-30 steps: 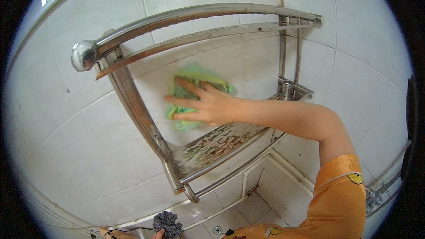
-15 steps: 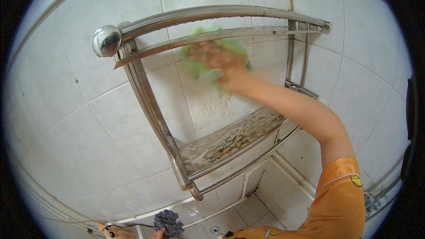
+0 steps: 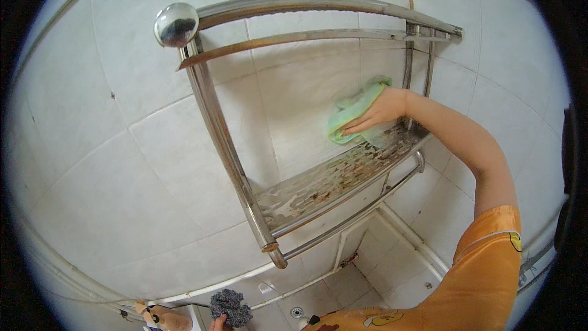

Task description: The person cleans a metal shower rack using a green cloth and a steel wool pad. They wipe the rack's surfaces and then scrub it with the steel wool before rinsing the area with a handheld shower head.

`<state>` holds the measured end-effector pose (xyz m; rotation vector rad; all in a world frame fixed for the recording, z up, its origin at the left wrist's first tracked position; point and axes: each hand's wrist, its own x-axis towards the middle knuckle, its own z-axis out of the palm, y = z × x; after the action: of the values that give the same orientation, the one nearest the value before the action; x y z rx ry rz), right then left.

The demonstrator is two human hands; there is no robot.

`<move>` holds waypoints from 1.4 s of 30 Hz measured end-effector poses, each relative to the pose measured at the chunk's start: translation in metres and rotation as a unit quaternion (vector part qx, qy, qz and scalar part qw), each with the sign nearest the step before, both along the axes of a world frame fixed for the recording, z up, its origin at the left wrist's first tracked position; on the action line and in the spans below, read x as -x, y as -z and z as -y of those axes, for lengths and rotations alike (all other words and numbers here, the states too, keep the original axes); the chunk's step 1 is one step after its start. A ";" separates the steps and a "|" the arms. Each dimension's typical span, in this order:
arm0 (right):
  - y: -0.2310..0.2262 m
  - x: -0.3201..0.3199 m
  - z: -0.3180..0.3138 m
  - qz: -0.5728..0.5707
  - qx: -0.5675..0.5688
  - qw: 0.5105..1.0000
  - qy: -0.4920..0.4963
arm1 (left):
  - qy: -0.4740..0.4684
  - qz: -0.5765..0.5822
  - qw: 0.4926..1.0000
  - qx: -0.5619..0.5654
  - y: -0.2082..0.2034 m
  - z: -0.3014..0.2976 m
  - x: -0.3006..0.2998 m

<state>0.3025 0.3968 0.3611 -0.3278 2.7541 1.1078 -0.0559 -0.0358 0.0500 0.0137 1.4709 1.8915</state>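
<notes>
Well up and to the left of the right hand, a shiny metal ball (image 3: 176, 24) caps the top rail (image 3: 324, 2) of a rack fixed to the tiled wall (image 3: 165, 178). Low down, just left of the left hand, I can see part of a peach-coloured container (image 3: 173, 320). The left hand (image 3: 218, 323) barely shows at the lower edge; what I see of it is pinching a dark grey, frizzy scrubber (image 3: 231, 308), which sits just above and to the right of its fingertips. Between the two hands slants the rack's upright post (image 3: 228, 147). Right of the left hand, a round drain (image 3: 297, 312) is set in the floor. Below the right hand and stretching off to its left is the rack's shelf (image 3: 331, 187), blotched and patchy. The green cloth (image 3: 355, 110) is under the right hand (image 3: 386, 107) and sticks out on its left, up by the wall above the shelf. That hand has its fingers pressed together over the cloth. Farther right and below it hangs an orange sleeve (image 3: 487, 239).
</notes>
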 end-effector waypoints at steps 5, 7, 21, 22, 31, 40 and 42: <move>0.021 0.078 0.033 -0.003 0.131 0.990 0.050 | 0.026 0.006 1.000 0.001 -0.002 0.006 0.002; 0.032 0.112 0.051 -0.062 0.118 0.991 -0.005 | 0.053 -0.001 0.998 -0.016 0.008 -0.001 0.005; 0.035 -0.017 -0.022 -0.759 0.150 0.621 0.127 | 0.164 -0.021 0.986 -0.016 0.000 -0.065 0.002; 0.037 -0.003 -0.024 -0.788 0.184 0.572 0.133 | 0.163 -0.023 0.986 -0.014 -0.002 -0.065 0.001; 0.013 0.135 0.051 -0.573 0.175 0.798 -0.067 | 0.172 -0.038 0.984 -0.005 -0.006 -0.075 -0.001; 0.001 0.090 0.040 -0.512 0.267 0.805 0.139 | 0.186 -0.046 0.981 -0.003 -0.013 -0.087 -0.006; 0.005 0.058 0.038 -0.570 0.293 0.746 0.181 | 0.188 -0.047 0.981 0.000 -0.013 -0.087 -0.006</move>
<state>0.2444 0.3591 0.3561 1.2207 3.8367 0.2467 -0.0495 0.0516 0.0626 0.3605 1.4140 1.6000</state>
